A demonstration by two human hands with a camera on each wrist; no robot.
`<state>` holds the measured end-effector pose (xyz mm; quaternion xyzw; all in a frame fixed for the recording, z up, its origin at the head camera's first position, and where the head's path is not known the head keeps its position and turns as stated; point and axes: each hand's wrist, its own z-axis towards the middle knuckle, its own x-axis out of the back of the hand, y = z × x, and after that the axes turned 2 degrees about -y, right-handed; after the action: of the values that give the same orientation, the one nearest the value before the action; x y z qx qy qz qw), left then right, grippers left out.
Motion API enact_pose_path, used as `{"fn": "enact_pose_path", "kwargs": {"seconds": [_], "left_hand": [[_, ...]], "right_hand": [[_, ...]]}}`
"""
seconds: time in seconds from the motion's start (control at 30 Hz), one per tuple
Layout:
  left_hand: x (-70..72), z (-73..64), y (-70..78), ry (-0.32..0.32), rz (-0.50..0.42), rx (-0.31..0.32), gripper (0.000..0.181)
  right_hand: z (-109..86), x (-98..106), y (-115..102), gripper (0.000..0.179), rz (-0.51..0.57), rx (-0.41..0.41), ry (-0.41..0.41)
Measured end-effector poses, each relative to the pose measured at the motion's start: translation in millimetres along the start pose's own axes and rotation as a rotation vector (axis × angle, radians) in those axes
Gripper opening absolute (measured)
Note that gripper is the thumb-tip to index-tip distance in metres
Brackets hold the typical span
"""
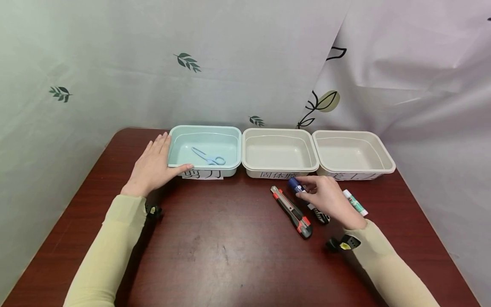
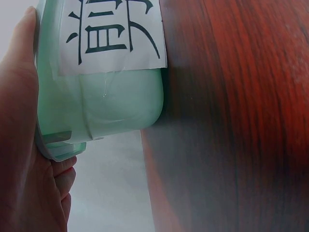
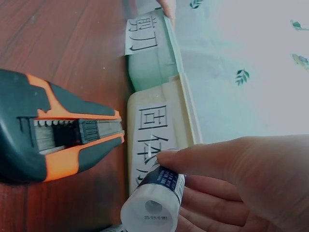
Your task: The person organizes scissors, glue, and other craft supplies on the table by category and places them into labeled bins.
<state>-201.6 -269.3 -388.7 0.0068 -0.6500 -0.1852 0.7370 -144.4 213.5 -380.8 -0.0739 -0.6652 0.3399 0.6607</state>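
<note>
My right hand point(image 1: 326, 195) pinches a dark blue glue stick point(image 1: 296, 185) between thumb and fingers, just in front of the middle beige bin point(image 1: 251, 169). In the right wrist view the glue stick point(image 3: 153, 208) shows its white base with printing. My left hand point(image 1: 153, 164) lies with outstretched fingers on the left rim of the light blue bin point(image 1: 180, 167), its thumb along the front rim. Inside that bin are blue scissors point(image 1: 211, 160). A red and black utility knife point(image 1: 292, 212) lies left of my right hand; a black patterned item point(image 1: 320, 215), partly hidden, lies under it.
Right of my right hand lies a white and green glue stick point(image 1: 355, 202). Another beige bin point(image 1: 385, 164) stands at the right end of the row. Paper labels with characters hang on the bins' fronts. Behind the dark wooden table point(image 1: 215, 256) hangs a pale patterned curtain point(image 1: 238, 64).
</note>
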Motion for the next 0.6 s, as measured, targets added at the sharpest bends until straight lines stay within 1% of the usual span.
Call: {"fn": "enact_pose_path", "kwargs": {"seconds": [0.6], "left_hand": [[-0.3, -0.1, 0.2, -0.001, 0.001, 0.0, 0.12]], "right_hand": [[-3.4, 14, -12, 0.04, 0.072, 0.026, 0.011]]}}
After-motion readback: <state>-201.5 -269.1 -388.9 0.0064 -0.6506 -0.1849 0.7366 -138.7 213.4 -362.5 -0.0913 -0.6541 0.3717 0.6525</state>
